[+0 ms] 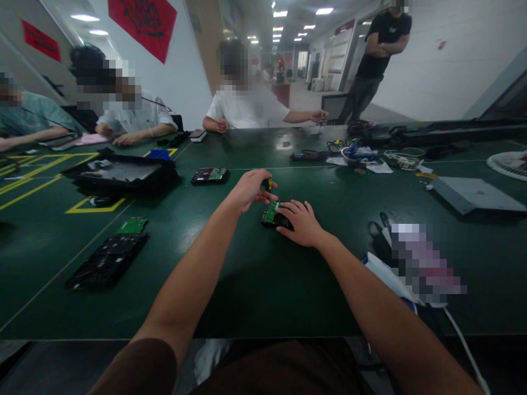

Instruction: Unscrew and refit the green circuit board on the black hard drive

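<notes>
Hard drive [270, 216], green board upward, lies on the green table [263, 299] before us, our right hand [302, 222] spread over its right end, though we cannot tell whether it grips. At its far side, our left hand [252, 191] closes around a black-and-yellow tool [269, 184]. Farther left, we see a second drive [209, 176] near a black tray [158, 178].

My hands [302, 222]: two
Green circuit boards [134, 225] I see: three
People [154, 115] seated across my table [255, 307]: three
Person standing [382, 49]: one
Red signs [144, 24] at my left: two
Grey box [477, 195]: one
</notes>
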Demonstrator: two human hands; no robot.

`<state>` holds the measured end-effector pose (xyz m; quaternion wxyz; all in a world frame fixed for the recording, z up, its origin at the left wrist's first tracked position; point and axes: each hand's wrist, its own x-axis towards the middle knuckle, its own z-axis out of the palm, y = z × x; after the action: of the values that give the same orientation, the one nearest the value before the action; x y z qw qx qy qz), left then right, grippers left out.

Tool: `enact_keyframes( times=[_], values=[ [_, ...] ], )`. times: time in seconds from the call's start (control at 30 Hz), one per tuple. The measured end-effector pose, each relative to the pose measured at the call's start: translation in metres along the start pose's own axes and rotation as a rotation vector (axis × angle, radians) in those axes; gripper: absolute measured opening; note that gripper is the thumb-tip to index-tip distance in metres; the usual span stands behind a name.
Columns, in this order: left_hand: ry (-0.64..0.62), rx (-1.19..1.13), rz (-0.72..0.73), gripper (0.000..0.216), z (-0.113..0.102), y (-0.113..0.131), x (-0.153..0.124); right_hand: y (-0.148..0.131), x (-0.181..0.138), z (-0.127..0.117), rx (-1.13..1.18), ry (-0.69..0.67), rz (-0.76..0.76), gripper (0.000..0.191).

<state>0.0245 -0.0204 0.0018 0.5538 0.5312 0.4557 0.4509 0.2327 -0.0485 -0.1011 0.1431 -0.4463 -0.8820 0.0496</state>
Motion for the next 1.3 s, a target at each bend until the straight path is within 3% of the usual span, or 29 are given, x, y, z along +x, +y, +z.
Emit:
enact_keyframes(
  times=[0.63,1.3],
  values=[
    [-0.043,-0.078,-0.012,0.022,-0.0017,0.0002,0.0008,-0.0001,-0.001,-0.0004,-0.001,0.022,-0.014,0.061],
    [0.004,0.016,0.037,0.02,0.0,0.0028,-0.0013,-0.0001,-0.0002,-0.0017,0.007,-0.001,-0.005,0.062]
  ],
)
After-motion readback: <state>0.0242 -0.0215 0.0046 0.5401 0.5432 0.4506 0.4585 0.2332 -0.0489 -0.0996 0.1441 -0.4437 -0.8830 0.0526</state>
